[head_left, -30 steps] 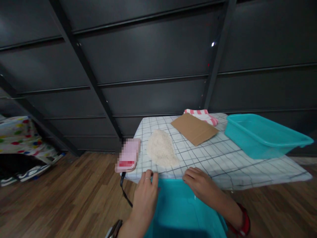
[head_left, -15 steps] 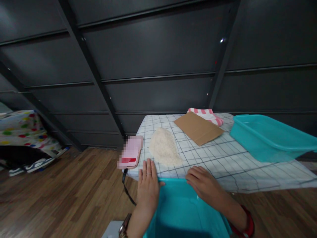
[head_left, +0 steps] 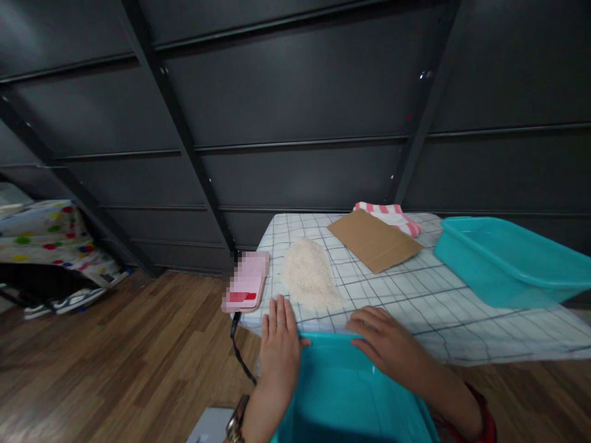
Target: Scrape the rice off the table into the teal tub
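A teal plastic basin [head_left: 341,394] is up against the near edge of a table, just below the tabletop. My left hand [head_left: 281,344] lies at its left corner, fingers stretched out flat onto the cloth and thumb at the basin's rim. At the right corner is my right hand [head_left: 388,341], its fingers bent over the cloth edge and its thumb apart from them, on the basin's side of the rim. Beyond both hands a loose heap of white grains, like rice [head_left: 309,274], is spread on the checked tablecloth [head_left: 397,295].
A pink phone-like device [head_left: 247,280], partly pixelated, lies at the table's left edge with a black strap [head_left: 237,347]. Brown cardboard [head_left: 375,240] and a pink-striped cloth [head_left: 392,216] lie behind. Another teal basin [head_left: 503,271] stands right. A dark panelled wall [head_left: 295,104] rises behind.
The view has shifted slightly. My right thumb has come away from the fingers, which were closer together at the rim. My left hand stays in place; the heap looks the same.
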The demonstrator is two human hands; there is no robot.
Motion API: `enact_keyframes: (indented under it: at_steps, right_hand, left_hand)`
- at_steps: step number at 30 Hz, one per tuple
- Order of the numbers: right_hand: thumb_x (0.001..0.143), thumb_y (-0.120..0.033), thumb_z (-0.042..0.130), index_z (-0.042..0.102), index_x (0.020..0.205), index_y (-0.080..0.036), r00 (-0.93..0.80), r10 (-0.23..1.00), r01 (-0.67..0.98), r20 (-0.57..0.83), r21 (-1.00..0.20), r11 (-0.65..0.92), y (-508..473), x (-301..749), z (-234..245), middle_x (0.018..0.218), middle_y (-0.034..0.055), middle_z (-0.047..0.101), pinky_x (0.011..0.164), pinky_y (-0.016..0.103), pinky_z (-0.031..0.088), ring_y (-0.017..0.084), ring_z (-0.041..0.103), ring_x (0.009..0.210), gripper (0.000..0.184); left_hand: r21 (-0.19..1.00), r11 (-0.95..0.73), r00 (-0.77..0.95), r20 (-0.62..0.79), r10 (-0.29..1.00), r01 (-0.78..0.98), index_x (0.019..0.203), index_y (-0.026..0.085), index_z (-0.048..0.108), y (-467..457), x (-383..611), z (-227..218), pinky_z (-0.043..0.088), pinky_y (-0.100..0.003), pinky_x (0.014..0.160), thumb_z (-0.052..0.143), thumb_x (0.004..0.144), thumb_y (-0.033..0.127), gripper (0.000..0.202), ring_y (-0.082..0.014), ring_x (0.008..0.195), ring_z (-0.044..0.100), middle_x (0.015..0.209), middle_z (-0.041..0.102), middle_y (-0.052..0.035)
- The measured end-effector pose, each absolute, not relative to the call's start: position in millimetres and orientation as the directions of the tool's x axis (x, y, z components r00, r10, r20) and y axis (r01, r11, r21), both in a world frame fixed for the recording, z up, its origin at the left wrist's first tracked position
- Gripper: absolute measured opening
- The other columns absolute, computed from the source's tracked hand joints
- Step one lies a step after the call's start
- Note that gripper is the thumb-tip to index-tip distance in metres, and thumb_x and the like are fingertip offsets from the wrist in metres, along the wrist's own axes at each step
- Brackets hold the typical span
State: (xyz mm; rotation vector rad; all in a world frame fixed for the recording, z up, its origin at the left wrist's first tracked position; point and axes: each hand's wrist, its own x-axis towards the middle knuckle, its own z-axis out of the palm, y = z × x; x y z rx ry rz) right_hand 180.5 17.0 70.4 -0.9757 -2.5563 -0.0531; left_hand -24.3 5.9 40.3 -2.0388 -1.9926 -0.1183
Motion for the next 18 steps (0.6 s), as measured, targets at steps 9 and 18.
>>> enact_keyframes:
  at_steps: [9, 18]
  right_hand:
    - [0.077, 0.000, 0.042, 0.059, 0.097, -0.015, -0.615, 0.581, 0.674, 0.534, -0.028, 0.739, 16, 169, 56, 0.096, 0.0087, 0.063, 0.079, 0.037, 0.050, 0.021, 0.057, 0.092, 0.030]
    - [0.075, -0.002, 0.049, 0.059, 0.096, -0.015, -0.612, 0.617, 0.669, 0.495, -0.093, 0.738, 19, 163, 53, 0.096, 0.0086, 0.064, 0.077, 0.037, 0.053, 0.021, 0.059, 0.090, 0.027]
  left_hand:
    - [-0.167, -0.058, 0.108, 0.302, 0.947, 0.984, 0.129, 0.008, 0.042, 6, -37, 34, 0.040, -0.042, 0.098, 0.057, 0.079, 0.023, 0.054, -0.0299, 0.126, 0.038, 0.137, 0.040, -0.0177]
    - [-0.191, -0.082, 0.146, 0.351, 0.925, 0.978, 0.132, 0.009, 0.038, 7, -45, 26, 0.038, -0.043, 0.099, 0.058, 0.078, 0.024, 0.059, -0.0297, 0.127, 0.036, 0.137, 0.041, -0.0185]
